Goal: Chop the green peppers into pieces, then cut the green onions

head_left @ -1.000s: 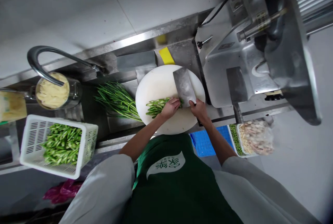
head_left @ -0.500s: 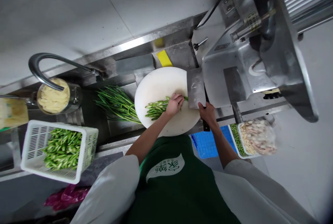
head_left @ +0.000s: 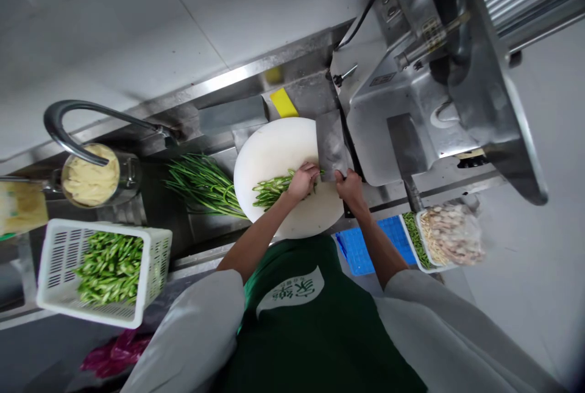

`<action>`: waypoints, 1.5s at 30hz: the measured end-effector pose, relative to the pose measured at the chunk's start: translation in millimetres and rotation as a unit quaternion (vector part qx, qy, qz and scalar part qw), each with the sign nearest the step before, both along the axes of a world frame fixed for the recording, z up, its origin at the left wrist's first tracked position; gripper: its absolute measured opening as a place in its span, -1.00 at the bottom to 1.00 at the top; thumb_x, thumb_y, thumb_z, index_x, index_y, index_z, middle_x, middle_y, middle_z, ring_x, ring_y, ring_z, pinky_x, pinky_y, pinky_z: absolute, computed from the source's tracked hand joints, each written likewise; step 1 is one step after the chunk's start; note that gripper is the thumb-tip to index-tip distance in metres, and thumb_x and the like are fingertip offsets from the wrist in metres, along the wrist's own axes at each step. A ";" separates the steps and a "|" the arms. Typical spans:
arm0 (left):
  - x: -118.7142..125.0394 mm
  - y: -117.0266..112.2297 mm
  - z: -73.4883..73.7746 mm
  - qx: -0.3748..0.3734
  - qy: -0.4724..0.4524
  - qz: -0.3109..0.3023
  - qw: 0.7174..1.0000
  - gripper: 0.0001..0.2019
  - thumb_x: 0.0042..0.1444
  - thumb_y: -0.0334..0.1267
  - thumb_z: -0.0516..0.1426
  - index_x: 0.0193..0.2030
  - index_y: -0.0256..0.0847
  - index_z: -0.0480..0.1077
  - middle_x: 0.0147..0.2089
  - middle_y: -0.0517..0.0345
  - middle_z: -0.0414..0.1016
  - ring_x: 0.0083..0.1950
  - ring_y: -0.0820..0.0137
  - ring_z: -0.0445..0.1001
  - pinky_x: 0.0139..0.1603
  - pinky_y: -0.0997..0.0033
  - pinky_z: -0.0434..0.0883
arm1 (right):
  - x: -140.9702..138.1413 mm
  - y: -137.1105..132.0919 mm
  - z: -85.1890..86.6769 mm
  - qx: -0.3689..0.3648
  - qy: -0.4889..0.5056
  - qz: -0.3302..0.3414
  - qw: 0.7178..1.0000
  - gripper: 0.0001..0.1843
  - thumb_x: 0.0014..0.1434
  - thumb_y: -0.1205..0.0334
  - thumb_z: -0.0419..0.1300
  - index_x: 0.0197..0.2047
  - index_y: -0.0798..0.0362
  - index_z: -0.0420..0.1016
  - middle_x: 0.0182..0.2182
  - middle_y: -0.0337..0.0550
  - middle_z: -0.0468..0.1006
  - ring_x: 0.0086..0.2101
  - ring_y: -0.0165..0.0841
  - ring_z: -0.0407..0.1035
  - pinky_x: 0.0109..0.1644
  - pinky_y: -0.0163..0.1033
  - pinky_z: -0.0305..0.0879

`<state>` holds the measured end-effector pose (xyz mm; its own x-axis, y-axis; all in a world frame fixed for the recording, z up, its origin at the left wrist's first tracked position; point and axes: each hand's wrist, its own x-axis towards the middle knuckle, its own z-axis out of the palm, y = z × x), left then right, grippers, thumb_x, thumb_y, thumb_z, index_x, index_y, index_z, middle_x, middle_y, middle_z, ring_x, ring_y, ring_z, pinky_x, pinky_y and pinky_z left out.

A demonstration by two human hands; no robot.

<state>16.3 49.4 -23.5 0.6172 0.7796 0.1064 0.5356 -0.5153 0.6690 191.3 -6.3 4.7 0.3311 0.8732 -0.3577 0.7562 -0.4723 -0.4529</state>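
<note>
On the round white cutting board [head_left: 274, 143] lies a pile of long green peppers [head_left: 267, 192]. My left hand [head_left: 302, 182] rests over the right part of the pile, its fingers curled down and holding peppers; a green tip shows just past them. With my right hand [head_left: 351, 191] I grip the handle of a broad cleaver [head_left: 331, 144], mostly hidden by my fingers. Its wide blade lies over the board's right side, with its left edge close to my left fingertips.
Long green stalks [head_left: 203, 186] lie left of the board. A white basket [head_left: 153, 271] of cut green peppers and a pot [head_left: 91, 175] of pale slices stand further left, under a curved faucet [head_left: 68, 109]. A metal machine [head_left: 379, 131] stands right, near a blue crate [head_left: 361, 253].
The cleaver and my right hand have moved left, closing the gap to my left hand. My left hand stays on the peppers. The whole view has shifted slightly.
</note>
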 end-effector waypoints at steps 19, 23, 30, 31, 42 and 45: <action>-113.3 -73.9 2.2 0.019 0.140 0.167 0.976 0.15 -0.22 0.31 0.42 0.47 -0.14 0.18 0.59 -0.26 -0.25 0.56 -0.35 -0.30 0.47 -0.38 -0.05 | 62.4 -69.5 -6.3 -0.043 0.081 0.050 0.995 -0.66 0.20 -0.08 0.13 -0.39 0.02 0.41 -0.55 -0.09 0.49 -0.44 -0.23 0.41 -0.33 -0.22 0.19; -79.6 -61.3 3.8 0.043 0.099 0.156 0.982 0.11 -0.25 0.36 0.40 0.43 -0.11 0.26 0.59 -0.25 -0.24 0.54 -0.45 -0.36 0.42 -0.51 -0.10 | 8.9 -66.9 -0.4 -0.036 0.068 0.104 0.992 -0.62 0.28 -0.04 0.08 -0.26 0.10 0.51 -0.34 0.07 0.62 -0.32 -0.21 0.48 -0.25 -0.23 0.24; -41.8 -67.7 1.1 0.056 0.022 0.218 0.974 -0.12 -0.03 0.22 0.36 0.38 -0.11 0.31 0.55 -0.20 -0.11 0.54 -0.27 -0.21 0.45 -0.36 0.04 | -56.1 -80.9 3.1 -0.038 0.069 0.133 0.988 -0.58 0.33 0.03 0.04 -0.04 0.17 0.55 -0.17 0.21 0.66 -0.15 -0.11 0.53 -0.11 -0.20 0.30; -39.9 -69.2 -0.5 0.056 0.012 0.236 0.970 -0.17 0.01 0.18 0.35 0.37 -0.13 0.33 0.53 -0.21 -0.05 0.54 -0.23 -0.18 0.45 -0.34 0.06 | -61.6 -83.6 1.9 -0.036 0.077 0.129 0.988 -0.58 0.33 0.03 0.04 -0.04 0.17 0.55 -0.16 0.22 0.66 -0.15 -0.10 0.53 -0.11 -0.19 0.31; -64.2 -80.0 -0.6 0.068 -0.016 0.295 0.953 -0.41 0.11 -0.02 0.31 0.26 -0.14 0.40 0.44 -0.17 0.14 0.51 -0.09 0.03 0.48 -0.30 0.12 | -100.0 -97.0 -13.9 0.009 0.124 0.130 0.984 -0.55 0.24 -0.10 0.00 -0.25 0.08 0.52 -0.31 0.18 0.64 -0.26 -0.10 0.51 -0.17 -0.14 0.35; -94.4 -84.7 13.5 0.086 -0.020 0.319 0.944 -0.44 0.15 -0.02 0.27 0.25 -0.18 0.40 0.43 -0.18 0.16 0.51 -0.05 0.03 0.48 -0.20 0.16 | -127.2 -97.6 -3.7 0.031 0.124 0.160 0.979 -0.55 0.25 -0.11 -0.01 -0.24 0.07 0.52 -0.31 0.19 0.64 -0.24 -0.08 0.51 -0.19 -0.14 0.36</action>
